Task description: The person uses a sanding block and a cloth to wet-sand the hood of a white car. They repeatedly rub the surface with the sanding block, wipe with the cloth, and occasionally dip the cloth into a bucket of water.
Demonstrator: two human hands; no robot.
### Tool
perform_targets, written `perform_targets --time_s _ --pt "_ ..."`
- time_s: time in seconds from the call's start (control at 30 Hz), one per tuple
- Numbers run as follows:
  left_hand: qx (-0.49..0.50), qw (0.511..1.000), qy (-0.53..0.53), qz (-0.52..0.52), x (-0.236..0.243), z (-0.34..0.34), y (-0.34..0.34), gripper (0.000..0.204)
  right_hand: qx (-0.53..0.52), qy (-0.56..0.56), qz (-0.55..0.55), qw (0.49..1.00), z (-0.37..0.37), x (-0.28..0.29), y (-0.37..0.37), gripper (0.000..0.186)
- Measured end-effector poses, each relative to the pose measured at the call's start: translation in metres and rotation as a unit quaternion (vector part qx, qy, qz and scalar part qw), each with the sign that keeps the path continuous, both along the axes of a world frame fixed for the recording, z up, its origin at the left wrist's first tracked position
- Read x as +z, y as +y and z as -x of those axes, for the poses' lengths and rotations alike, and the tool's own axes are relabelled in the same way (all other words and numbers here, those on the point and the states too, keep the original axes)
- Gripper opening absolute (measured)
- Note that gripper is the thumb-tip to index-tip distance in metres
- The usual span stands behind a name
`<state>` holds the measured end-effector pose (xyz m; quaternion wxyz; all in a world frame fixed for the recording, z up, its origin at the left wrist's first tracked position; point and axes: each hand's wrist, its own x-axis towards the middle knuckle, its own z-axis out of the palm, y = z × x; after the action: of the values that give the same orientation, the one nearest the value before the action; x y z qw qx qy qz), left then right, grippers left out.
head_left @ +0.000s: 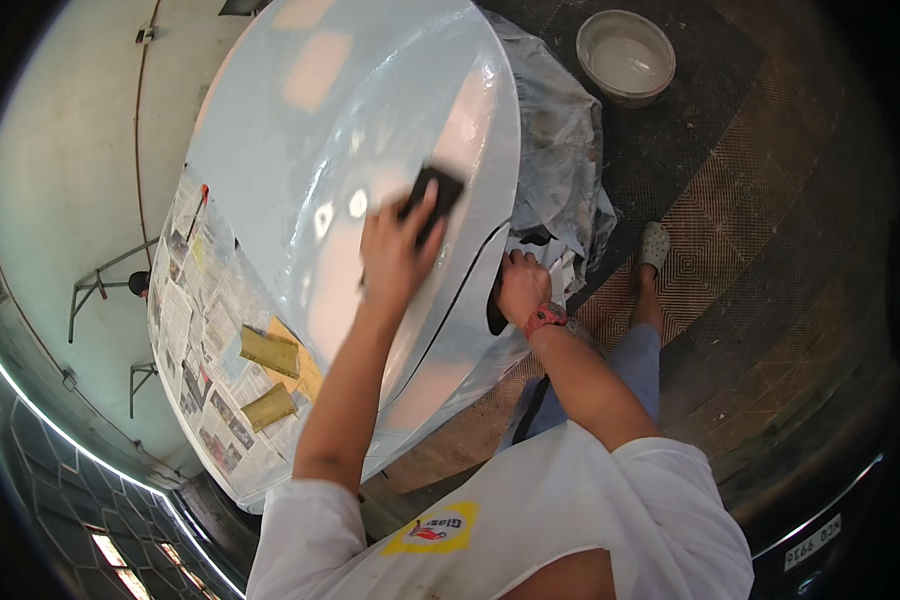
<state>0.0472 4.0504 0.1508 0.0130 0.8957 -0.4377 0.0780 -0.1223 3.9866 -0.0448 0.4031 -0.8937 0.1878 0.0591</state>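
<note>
A car hood (pixel 370 130) with pale grey-blue and pinkish patches has a wet, shiny surface. My left hand (pixel 398 245) lies on it, its fingers over a black sanding block (pixel 436 192) that is blurred and pressed to the paint. Lower and to the right, my right hand (pixel 523 285), with a red watch (pixel 545 318) at the wrist, has its fingers bent over the car body's edge beside a dark headlight opening (pixel 497 300). Part of those fingers is hidden from me.
Newspaper (pixel 215 395) covers the windshield side, with two yellowish pads (pixel 269 408) on it. Crumpled plastic sheeting (pixel 560 140) drapes the car's front. A bucket of cloudy water (pixel 626 57) stands on the patterned floor mat (pixel 705 240). Another car's dark body (pixel 830 500) is at lower right.
</note>
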Motion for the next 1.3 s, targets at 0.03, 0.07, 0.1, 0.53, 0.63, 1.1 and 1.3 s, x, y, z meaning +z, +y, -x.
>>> perform_targets --time_s 0.03,0.07,0.1,0.53,0.63,1.1,1.3 --pt "-0.001 1.0 -0.005 0.017 -0.003 -0.027 -0.035 0.058 0.002 -0.005 -0.009 1.0 0.0 0.003 0.002 0.038" --pt "0.014 0.999 -0.011 0.041 -0.009 -0.048 -0.051 0.054 0.008 -0.013 -0.018 1.0 -0.001 0.008 0.005 0.039" --pt "0.036 0.999 -0.007 0.026 -0.009 -0.058 -0.064 0.051 0.014 -0.019 -0.027 0.999 0.0 0.01 0.006 0.039" --pt "0.002 0.999 0.031 -0.029 0.009 0.009 0.022 0.063 0.001 -0.011 -0.02 1.0 0.0 0.001 -0.007 0.041" --pt "0.009 0.999 0.006 0.032 -0.016 -0.067 -0.067 0.054 0.008 -0.016 -0.018 1.0 0.0 0.005 0.004 0.04" --pt "-0.022 1.0 0.012 -0.015 -0.014 -0.019 -0.048 0.063 0.008 -0.002 -0.035 0.999 -0.001 0.007 -0.007 0.042" --pt "0.031 0.999 0.011 -0.004 -0.042 -0.09 -0.152 0.051 0.008 -0.027 -0.029 0.999 0.001 0.011 -0.003 0.039"
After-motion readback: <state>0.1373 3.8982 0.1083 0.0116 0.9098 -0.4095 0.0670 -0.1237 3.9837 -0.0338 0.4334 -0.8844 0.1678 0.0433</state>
